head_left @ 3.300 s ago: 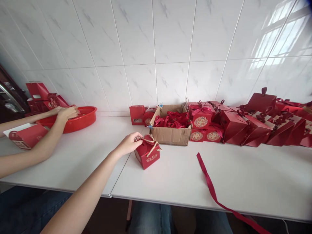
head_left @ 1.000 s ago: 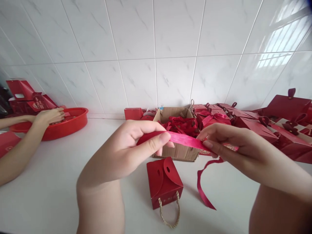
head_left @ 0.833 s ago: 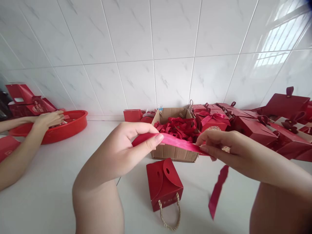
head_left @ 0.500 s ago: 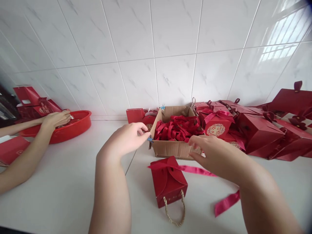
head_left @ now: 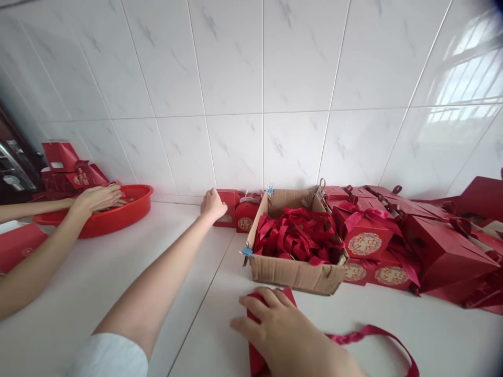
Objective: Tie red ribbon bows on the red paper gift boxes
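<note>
My left hand (head_left: 212,203) reaches far back to the wall, its fingers curled against the left edge of a small red box (head_left: 229,201) standing there. Beside that box is another red one with a gold emblem (head_left: 245,217). My right hand (head_left: 283,330) lies near the front edge, fingers spread over the top of a small red gift box (head_left: 254,359), which it mostly hides. A red ribbon (head_left: 373,333) runs out from under that hand and loops to the right on the white table (head_left: 118,272).
A cardboard box (head_left: 294,275) full of red ribbons (head_left: 298,235) stands just behind my right hand. Several finished red gift boxes (head_left: 365,241) fill the back right. At the left, another person's hands (head_left: 98,198) work in a red round tray (head_left: 121,214).
Both my hands let go of the ribbon. My left hand stretched back to the red box at the wall. My right hand came down onto the small gift box.
</note>
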`<state>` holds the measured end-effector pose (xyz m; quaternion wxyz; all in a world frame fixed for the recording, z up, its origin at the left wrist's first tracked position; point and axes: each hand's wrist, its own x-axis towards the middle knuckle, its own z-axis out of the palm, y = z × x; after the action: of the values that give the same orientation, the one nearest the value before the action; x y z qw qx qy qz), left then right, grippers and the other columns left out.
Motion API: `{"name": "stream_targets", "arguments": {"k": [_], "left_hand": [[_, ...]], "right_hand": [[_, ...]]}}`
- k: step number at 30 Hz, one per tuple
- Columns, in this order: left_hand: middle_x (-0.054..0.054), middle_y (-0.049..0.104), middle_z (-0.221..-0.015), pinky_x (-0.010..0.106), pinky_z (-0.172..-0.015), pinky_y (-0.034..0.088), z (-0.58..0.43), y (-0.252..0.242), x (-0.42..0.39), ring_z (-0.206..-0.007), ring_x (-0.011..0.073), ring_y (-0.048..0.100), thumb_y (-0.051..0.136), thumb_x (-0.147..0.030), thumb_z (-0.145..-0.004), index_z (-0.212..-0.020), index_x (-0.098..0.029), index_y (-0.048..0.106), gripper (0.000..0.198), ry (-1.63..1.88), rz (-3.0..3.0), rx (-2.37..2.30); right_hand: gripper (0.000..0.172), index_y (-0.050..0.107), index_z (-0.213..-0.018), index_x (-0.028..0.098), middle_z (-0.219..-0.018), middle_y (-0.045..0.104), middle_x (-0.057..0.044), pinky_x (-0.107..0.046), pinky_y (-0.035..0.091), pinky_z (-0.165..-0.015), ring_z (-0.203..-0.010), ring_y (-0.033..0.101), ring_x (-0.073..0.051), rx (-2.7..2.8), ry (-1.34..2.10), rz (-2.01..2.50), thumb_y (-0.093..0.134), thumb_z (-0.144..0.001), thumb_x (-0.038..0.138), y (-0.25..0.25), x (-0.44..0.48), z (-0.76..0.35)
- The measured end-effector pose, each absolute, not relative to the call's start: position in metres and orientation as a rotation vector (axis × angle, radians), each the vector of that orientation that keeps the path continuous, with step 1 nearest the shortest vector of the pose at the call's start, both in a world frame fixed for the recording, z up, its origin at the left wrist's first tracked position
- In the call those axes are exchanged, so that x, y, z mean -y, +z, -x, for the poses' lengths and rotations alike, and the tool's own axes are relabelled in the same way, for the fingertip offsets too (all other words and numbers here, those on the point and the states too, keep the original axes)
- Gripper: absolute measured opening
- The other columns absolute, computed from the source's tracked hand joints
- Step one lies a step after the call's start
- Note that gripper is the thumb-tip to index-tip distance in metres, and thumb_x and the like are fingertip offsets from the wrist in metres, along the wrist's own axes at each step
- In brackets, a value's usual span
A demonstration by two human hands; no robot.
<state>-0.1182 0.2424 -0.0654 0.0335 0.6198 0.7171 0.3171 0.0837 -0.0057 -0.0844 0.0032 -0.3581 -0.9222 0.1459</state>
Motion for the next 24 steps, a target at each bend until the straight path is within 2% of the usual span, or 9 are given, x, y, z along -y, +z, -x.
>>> {"name": "stream_targets", "arguments": {"k": [3, 6, 9, 12, 14, 16, 18, 21, 24], "left_hand": [[0.02, 0.028, -0.151, 0.049, -0.115, 0.015, 0.14, -0.056, -0.273, -0.144, 0.0347, 0.011, 0.061, -0.016, -0.073, -0.139, -0.013, 0.031, 0.072, 0.909, -1.979, -2.213], [0.021, 0.032, -0.149, 0.056, -0.111, 0.016, 0.15, -0.059, -0.292, -0.142, 0.0376, 0.017, 0.058, -0.021, -0.075, -0.14, -0.014, 0.031, 0.07, 0.845, -1.977, -2.202], [0.024, 0.035, -0.145, 0.058, -0.108, 0.019, 0.152, -0.064, -0.296, -0.136, 0.0434, 0.026, 0.06, -0.03, -0.074, -0.133, -0.012, 0.041, 0.064, 0.887, -1.981, -2.206], [0.026, 0.038, -0.14, 0.059, -0.106, 0.019, 0.157, -0.065, -0.287, -0.133, 0.0487, 0.023, 0.068, -0.041, -0.066, -0.11, -0.012, 0.057, 0.054, 0.997, -1.976, -2.208], [0.025, 0.045, -0.133, 0.058, -0.105, 0.021, 0.162, -0.064, -0.277, -0.131, 0.0491, 0.027, 0.072, -0.042, -0.06, -0.091, -0.014, 0.06, 0.044, 1.072, -1.954, -2.182], [0.019, 0.057, -0.119, 0.052, -0.101, 0.032, 0.164, -0.066, -0.263, -0.121, 0.0432, 0.042, 0.072, -0.04, -0.059, -0.081, -0.016, 0.059, 0.034, 1.15, -1.918, -2.113], [0.012, 0.065, -0.101, 0.041, -0.091, 0.044, 0.164, -0.07, -0.246, -0.105, 0.0321, 0.057, 0.066, -0.036, -0.065, -0.08, -0.018, 0.057, 0.026, 1.265, -1.859, -2.023], [0.009, 0.064, -0.099, 0.03, -0.081, 0.05, 0.159, -0.069, -0.212, -0.093, 0.0211, 0.063, 0.049, -0.035, -0.078, -0.093, -0.017, 0.051, 0.023, 1.549, -1.738, -1.921], [0.009, 0.061, -0.107, 0.027, -0.08, 0.051, 0.151, -0.048, -0.16, -0.097, 0.0189, 0.062, 0.04, -0.04, -0.084, -0.101, -0.018, 0.045, 0.028, 1.819, -1.662, -1.841]], "right_hand": [[0.025, 0.072, -0.103, 0.019, -0.123, 0.062, -0.013, -0.053, 0.047, -0.093, -0.116, 0.052, -0.037, 2.982, 0.289, 1.132, 0.053, -0.086, 0.02, -0.093, -0.003, -0.09], [0.022, 0.076, -0.089, 0.017, -0.106, 0.069, -0.016, -0.055, 0.053, -0.078, -0.105, 0.059, -0.039, 2.946, 0.293, 1.339, 0.054, -0.084, 0.016, -0.09, -0.003, -0.107], [0.023, 0.076, -0.093, 0.014, -0.092, 0.072, -0.02, -0.062, 0.049, -0.081, -0.091, 0.065, -0.039, 2.921, 0.238, 1.677, 0.06, -0.077, 0.011, -0.074, 0.0, -0.125], [0.031, 0.074, -0.099, 0.009, -0.092, 0.072, -0.022, -0.066, 0.043, -0.09, -0.095, 0.064, -0.041, 2.952, 0.202, 1.862, 0.065, -0.069, 0.009, -0.053, 0.002, -0.135], [0.03, 0.074, -0.096, 0.01, -0.097, 0.071, -0.022, -0.063, 0.045, -0.088, -0.103, 0.061, -0.041, 2.956, 0.249, 1.868, 0.065, -0.068, 0.008, -0.041, 0.003, -0.138], [0.023, 0.075, -0.082, 0.015, -0.094, 0.072, -0.019, -0.059, 0.049, -0.083, -0.104, 0.06, -0.04, 2.919, 0.307, 1.873, 0.069, -0.062, 0.006, -0.034, 0.003, -0.14], [0.022, 0.074, -0.073, 0.018, -0.087, 0.073, -0.013, -0.056, 0.049, -0.083, -0.099, 0.062, -0.037, 2.819, 0.421, 1.887, 0.076, -0.054, 0.006, -0.032, 0.004, -0.146], [0.037, 0.074, -0.089, 0.022, -0.101, 0.071, -0.008, -0.053, 0.044, -0.094, -0.104, 0.062, -0.034, 2.64, 0.568, 1.758, 0.083, -0.053, 0.017, -0.034, 0.009, -0.16], [0.041, 0.069, -0.108, 0.027, -0.125, 0.062, -0.006, -0.045, 0.045, -0.097, -0.116, 0.055, -0.031, 2.495, 0.561, 1.489, 0.075, -0.067, 0.025, -0.036, 0.016, -0.177]]}}
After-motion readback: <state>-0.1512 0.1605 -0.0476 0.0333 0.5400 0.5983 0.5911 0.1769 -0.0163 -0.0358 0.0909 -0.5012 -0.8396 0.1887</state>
